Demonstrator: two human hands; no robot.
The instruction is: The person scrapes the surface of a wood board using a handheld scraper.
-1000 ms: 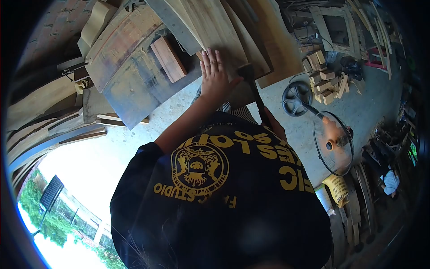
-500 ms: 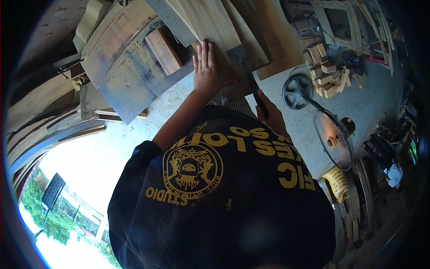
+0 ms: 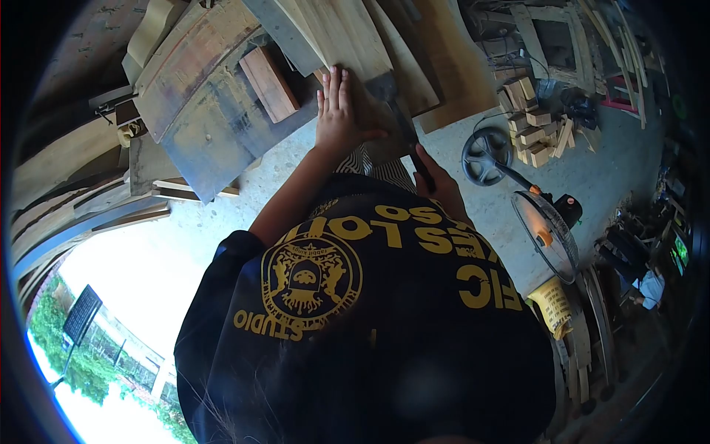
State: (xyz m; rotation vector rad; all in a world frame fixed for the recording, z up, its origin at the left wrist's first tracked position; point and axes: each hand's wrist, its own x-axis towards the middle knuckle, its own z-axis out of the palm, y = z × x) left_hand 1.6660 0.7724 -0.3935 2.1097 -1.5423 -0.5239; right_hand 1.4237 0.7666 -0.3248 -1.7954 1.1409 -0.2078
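Note:
My left hand [image 3: 339, 115] lies flat on the near end of a wooden plank [image 3: 347, 37], fingers pointing away from me and thumb out to the side. At the plank's right edge, my right hand [image 3: 441, 181] is closed around the handle of a long, dark-handled tool [image 3: 423, 172]. The tool's dark, narrow length runs forward along or against the plank's darker end; shadow hides its exact kind and where it touches. Left of my left hand, a reddish wooden block [image 3: 270, 85] rests on a stained board [image 3: 211, 126].
More boards [image 3: 436, 59] lie under and beside the plank. On the floor to the right are a pile of wood blocks [image 3: 536, 126] and a standing fan [image 3: 543, 229] with a round base [image 3: 487, 155]. A yellow sack [image 3: 551, 307] sits behind it. Planks [image 3: 89, 207] are stacked at left.
My right hand and the tool have shifted slightly forward and left. My left hand stays pressed on the plank. The fan's head has turned a little.

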